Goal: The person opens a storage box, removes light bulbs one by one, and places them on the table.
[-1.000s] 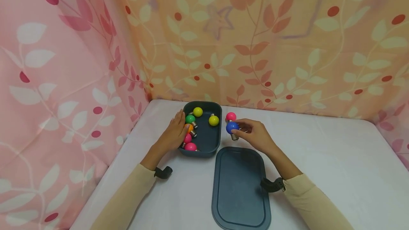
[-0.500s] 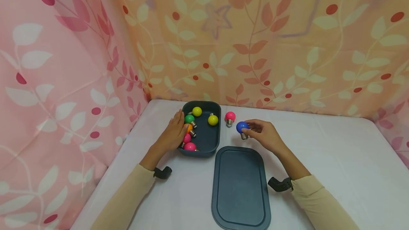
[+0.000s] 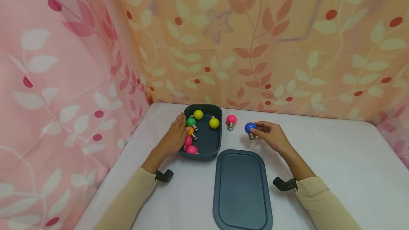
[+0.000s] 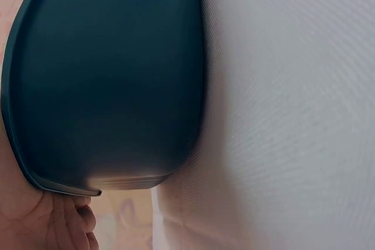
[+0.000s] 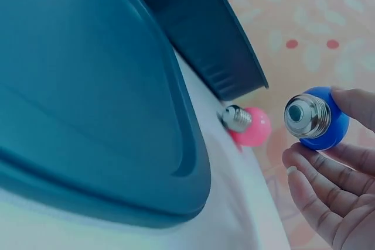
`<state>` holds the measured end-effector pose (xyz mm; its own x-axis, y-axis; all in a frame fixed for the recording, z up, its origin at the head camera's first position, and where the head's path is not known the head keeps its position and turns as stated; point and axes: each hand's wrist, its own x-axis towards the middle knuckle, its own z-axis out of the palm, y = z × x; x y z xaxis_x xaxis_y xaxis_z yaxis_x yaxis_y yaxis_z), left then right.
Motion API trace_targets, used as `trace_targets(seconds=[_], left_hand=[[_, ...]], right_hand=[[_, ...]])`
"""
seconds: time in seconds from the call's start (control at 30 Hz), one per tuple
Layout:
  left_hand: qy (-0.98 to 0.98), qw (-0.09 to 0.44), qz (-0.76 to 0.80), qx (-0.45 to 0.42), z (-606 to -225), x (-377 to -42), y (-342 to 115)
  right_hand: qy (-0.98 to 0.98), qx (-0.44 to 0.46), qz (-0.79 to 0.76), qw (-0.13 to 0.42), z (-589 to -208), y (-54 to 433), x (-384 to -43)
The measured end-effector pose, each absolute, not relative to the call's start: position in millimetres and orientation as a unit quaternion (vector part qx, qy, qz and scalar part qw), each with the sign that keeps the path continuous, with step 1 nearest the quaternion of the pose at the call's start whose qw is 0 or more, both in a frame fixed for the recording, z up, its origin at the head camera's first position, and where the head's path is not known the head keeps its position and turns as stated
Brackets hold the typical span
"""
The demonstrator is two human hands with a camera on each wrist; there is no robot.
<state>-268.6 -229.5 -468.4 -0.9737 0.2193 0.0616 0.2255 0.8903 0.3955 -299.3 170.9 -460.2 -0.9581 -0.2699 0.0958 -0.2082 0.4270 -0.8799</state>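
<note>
A blue light bulb (image 3: 250,127) is pinched between the thumb and fingers of my right hand (image 3: 271,135), its metal screw base pointing down. In the right wrist view that base of the blue bulb (image 5: 331,121) faces the camera. My left hand (image 3: 174,134) rests with straight fingers on the left rim of a dark blue-grey box (image 3: 218,144). Inside the box lie a green bulb (image 3: 190,122), an orange bulb (image 3: 190,130), two yellow bulbs and two pink bulbs. A separate pink bulb (image 3: 231,119) sits on the table between the box and my right hand.
The matching dark lid (image 3: 243,191) lies flat on the white cloth in front of the box, to its right. A floral curtain (image 3: 274,45) hangs behind the table, and a pink one (image 3: 64,98) along the left side.
My right hand has carried the blue bulb to the right, away from the box, uncovering the pink bulb on the table. My left hand has stayed at the box rim.
</note>
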Motion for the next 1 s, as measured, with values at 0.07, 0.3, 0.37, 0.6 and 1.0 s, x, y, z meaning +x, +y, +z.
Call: trace_targets(seconds=[0.07, 0.3, 0.37, 0.6, 1.0], left_hand=[[-0.973, 0.007, -0.202, -0.115, -468.5, -268.7, -229.6], [-0.971, 0.011, -0.205, -0.124, -470.4, -269.7, -231.0], [-0.97, 0.014, -0.205, -0.129, -470.6, -269.5, -231.7], [-0.968, 0.014, -0.209, -0.138, -470.3, -269.5, -233.2], [-0.968, 0.013, -0.211, -0.137, -469.8, -269.8, -233.4]], right_hand=[[0.845, -0.136, -0.517, 0.031, -463.0, 171.8, -300.6], [0.853, -0.12, -0.507, 0.021, -473.1, 173.4, -305.2], [0.858, -0.117, -0.5, 0.019, -476.1, 174.1, -306.9], [0.855, -0.094, -0.509, 0.034, -487.5, 176.4, -312.8], [0.858, -0.069, -0.508, 0.035, -494.9, 180.1, -318.5]])
